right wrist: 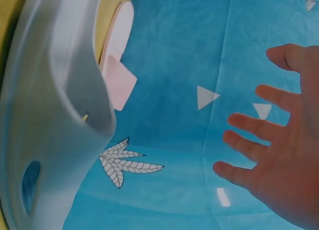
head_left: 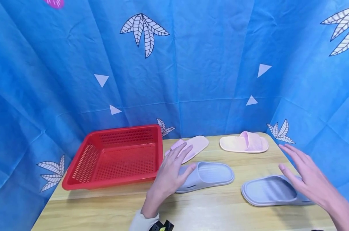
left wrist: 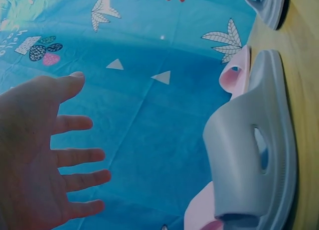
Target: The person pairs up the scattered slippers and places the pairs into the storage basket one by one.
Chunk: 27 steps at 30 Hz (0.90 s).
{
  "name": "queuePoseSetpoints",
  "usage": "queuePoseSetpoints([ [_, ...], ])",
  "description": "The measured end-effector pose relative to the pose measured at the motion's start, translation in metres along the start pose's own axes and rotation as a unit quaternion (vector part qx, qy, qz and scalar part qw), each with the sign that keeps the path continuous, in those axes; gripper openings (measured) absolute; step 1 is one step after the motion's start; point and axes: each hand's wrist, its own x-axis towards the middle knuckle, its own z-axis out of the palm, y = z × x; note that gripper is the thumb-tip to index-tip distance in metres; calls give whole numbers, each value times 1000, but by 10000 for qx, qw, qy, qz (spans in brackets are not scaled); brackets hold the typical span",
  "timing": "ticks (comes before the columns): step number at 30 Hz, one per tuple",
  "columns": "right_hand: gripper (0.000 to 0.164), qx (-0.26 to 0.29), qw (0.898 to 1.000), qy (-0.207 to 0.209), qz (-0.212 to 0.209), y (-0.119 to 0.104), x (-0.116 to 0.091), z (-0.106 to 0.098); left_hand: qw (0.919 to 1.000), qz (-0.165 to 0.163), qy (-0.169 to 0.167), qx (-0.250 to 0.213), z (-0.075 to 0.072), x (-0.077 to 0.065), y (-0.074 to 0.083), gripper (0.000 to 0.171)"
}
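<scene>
My left hand, fingers spread, hovers over the strap end of a grey slipper that lies with its open heel to the right. In the left wrist view this slipper stands apart from the fingers. My right hand is likewise spread and holds nothing, above the strap of a second grey slipper. A gap shows between that slipper and the hand in the right wrist view. Behind them lie two pink slippers, one partly hidden by my left hand, the other near the back right corner.
A red plastic basket with perforated walls stands at the left on the wooden table. Blue patterned cloth hangs behind the table and along both sides.
</scene>
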Motion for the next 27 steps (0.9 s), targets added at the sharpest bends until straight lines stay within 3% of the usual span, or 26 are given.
queuePoseSetpoints([
  [18,73,-172,9992,-327,117,13,-17,-1,9984,-134,-554,-28,25,-4,-4,67],
  [27,81,-274,9991,-320,-90,24,-27,5,9961,-251,-843,-26,39,-5,-14,68],
])
